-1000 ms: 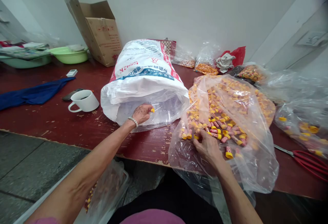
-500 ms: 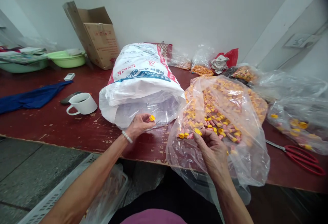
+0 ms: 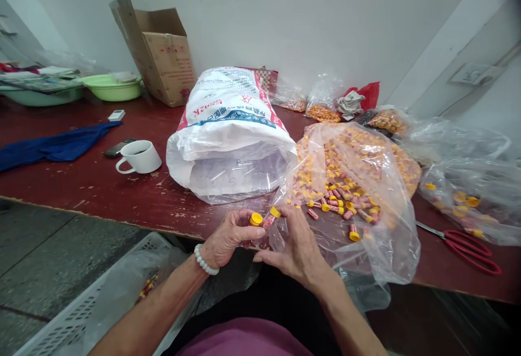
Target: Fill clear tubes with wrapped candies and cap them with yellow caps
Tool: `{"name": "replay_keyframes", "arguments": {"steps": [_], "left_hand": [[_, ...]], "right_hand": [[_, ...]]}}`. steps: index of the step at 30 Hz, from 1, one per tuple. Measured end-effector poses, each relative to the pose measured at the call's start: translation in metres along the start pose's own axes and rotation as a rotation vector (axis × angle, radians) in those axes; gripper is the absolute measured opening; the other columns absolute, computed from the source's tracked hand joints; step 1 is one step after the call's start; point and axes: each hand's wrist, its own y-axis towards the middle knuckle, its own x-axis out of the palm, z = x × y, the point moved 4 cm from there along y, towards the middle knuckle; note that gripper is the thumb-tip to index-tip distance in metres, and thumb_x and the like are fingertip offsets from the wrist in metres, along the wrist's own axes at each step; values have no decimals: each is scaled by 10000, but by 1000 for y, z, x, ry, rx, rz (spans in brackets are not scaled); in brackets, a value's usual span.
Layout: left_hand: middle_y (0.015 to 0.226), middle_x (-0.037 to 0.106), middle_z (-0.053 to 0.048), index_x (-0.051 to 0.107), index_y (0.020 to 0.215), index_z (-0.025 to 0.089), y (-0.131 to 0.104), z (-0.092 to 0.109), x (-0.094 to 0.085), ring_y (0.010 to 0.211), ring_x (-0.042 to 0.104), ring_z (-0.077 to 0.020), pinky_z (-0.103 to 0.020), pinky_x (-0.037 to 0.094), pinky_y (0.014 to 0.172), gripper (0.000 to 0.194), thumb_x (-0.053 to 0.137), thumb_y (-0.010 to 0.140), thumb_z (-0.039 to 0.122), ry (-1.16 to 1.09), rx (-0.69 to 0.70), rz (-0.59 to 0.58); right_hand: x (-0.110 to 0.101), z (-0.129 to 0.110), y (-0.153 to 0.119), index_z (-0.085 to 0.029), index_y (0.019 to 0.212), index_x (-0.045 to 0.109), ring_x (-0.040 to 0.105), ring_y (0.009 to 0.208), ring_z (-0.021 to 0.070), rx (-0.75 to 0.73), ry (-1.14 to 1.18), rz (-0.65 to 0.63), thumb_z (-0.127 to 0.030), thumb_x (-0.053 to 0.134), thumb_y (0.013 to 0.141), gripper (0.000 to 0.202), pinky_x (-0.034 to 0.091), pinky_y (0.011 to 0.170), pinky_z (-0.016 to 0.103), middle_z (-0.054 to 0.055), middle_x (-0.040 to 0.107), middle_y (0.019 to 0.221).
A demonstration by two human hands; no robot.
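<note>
Just over the table's front edge, my left hand [image 3: 230, 236] is closed on a small yellow-capped tube [image 3: 256, 218] with a red-patterned body. A second yellow-capped tube [image 3: 269, 218] sits by the left thumb tip, its cap against the fingertips of my right hand [image 3: 299, 247]. The right thumb is stretched apart from its fingers. Beside the right hand, a large clear plastic bag [image 3: 391, 247] lies spread with many such tubes [image 3: 337, 198] in its mouth. A white printed sack [image 3: 228, 128] with a clear liner opens toward me behind the left hand.
Left of the sack stand a white mug [image 3: 142, 158] and a cardboard box [image 3: 169, 63]. A blue cloth [image 3: 61, 144] lies farther left, near a green basin [image 3: 112, 89]. Red-handled scissors [image 3: 468, 250] lie at right. A white plastic basket [image 3: 73, 318] is below the table edge.
Both hands have come together in the middle, the right moving left from the clear bag and the left moving down from the sack's mouth. The right thumb has parted from its fingers.
</note>
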Motion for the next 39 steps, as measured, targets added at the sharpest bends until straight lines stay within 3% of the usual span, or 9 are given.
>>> {"name": "replay_keyframes", "arguments": {"steps": [4, 10, 14, 18, 21, 27, 30, 35, 39], "left_hand": [[693, 624, -8, 682, 782, 114, -6, -9, 8, 596, 519, -87, -197, 387, 569, 164, 728, 649, 197, -132, 4, -17], [705, 647, -45, 698, 829, 104, -20, -31, 10, 597, 569, -117, -241, 451, 602, 205, 700, 641, 188, -398, -153, -16], [688, 654, -46, 699, 805, 91, -27, -36, 5, 567, 569, -99, -217, 453, 566, 178, 696, 644, 166, -543, -181, 15], [704, 675, -47, 694, 852, 95, -30, -38, 3, 599, 601, -108, -220, 477, 604, 226, 701, 637, 162, -675, -191, -2], [725, 690, -51, 683, 883, 96, -32, -43, 2, 623, 630, -126, -236, 493, 641, 254, 689, 640, 167, -730, -214, -34], [713, 687, -44, 666, 858, 97, -35, -58, -4, 608, 640, -126, -220, 494, 611, 234, 683, 634, 164, -759, -268, -2], [700, 668, -46, 655, 826, 94, -44, -61, -11, 562, 619, -114, -212, 486, 556, 208, 696, 641, 180, -687, -239, 59], [787, 639, -6, 619, 986, 184, -84, -61, -61, 668, 633, -142, -249, 519, 552, 359, 725, 644, 155, -490, -74, 391], [866, 645, 1, 580, 1022, 212, -143, -79, -143, 719, 644, -148, -275, 532, 624, 439, 762, 623, 204, -254, -44, 798]], "right_hand": [[12, -5, -6, -209, 1044, 441, 561, 859, 214, 82, 10, 14, -299, 759, 590, 562, 470, 760, 356, 58, 557, 973], [17, -19, -6, -220, 875, 464, 529, 691, 151, 218, 185, -71, -313, 774, 487, 505, 465, 632, 278, -28, 551, 788], [28, -18, -10, -221, 991, 494, 574, 763, 165, 304, 357, -111, -349, 820, 503, 601, 497, 683, 285, -5, 598, 881], [40, -15, -18, -243, 1249, 385, 598, 964, 209, 375, 553, -116, -419, 832, 544, 853, 505, 834, 349, 83, 559, 1198], [38, -18, -19, -257, 1314, 381, 566, 1055, 230, 272, 463, -110, -401, 818, 586, 861, 483, 889, 372, 94, 511, 1277], [34, -30, -12, -200, 1145, 534, 592, 920, 244, -43, 94, -49, -379, 797, 592, 638, 479, 819, 387, 81, 637, 1016], [48, -32, -11, -193, 1118, 542, 597, 899, 252, -115, 45, -125, -426, 780, 607, 610, 472, 822, 409, 91, 650, 998], [55, -30, -17, -213, 1374, 351, 453, 1221, 316, -117, 127, -282, -558, 725, 653, 883, 421, 956, 474, 158, 425, 1392], [17, 12, -23, -256, 1322, 431, 604, 935, 215, 233, 187, -7, -451, 647, 785, 611, 512, 784, 377, 111, 563, 1226]]}}
